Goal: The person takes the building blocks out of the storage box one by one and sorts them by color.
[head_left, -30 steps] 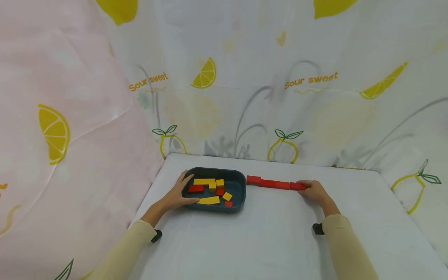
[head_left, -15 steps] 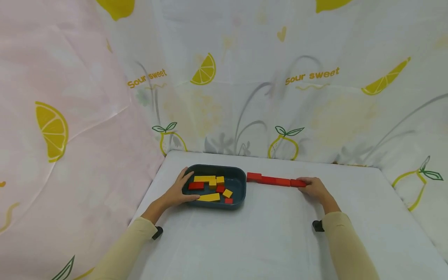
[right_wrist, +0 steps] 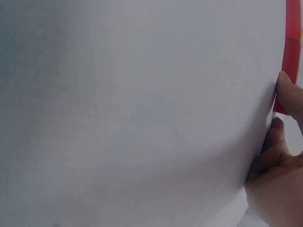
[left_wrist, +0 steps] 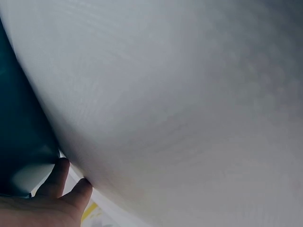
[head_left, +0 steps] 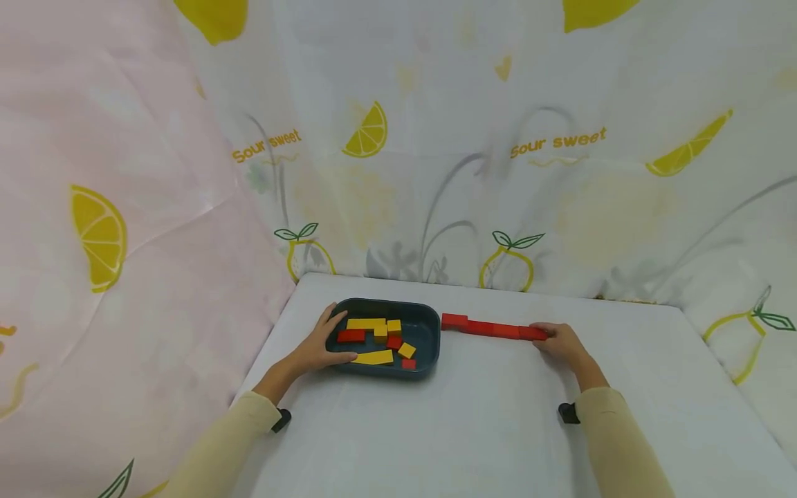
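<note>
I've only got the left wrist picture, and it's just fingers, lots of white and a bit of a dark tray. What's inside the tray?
Observer: Some yellow blocks and red blocks lie in the tray.
Operator: Ooh! And where's the other hand? I don't see it anywhere.
Observer: The right hand is off to the right of the tray, pinching the end of a red row.
Operator: Where's the row's other end?
Observer: Right beside the tray's right side. It's so close that I can't tell whether they touch.
</note>
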Demonstrator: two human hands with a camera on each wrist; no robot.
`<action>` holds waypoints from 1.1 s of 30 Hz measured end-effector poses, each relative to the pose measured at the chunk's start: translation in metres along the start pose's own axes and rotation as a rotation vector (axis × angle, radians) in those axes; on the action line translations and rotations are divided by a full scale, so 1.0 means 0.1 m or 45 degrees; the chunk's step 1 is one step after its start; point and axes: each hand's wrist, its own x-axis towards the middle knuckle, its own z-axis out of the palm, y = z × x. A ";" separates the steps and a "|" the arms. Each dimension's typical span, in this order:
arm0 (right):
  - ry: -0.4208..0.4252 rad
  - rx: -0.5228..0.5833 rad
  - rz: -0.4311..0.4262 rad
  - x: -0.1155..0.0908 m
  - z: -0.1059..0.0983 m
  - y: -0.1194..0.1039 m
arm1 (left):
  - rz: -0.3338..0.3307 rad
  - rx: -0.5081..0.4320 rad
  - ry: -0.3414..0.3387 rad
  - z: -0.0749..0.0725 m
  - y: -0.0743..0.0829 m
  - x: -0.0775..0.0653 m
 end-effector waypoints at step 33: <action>0.008 0.016 -0.051 -0.07 0.03 0.01 | 0.007 -0.015 0.005 0.02 -0.01 -0.01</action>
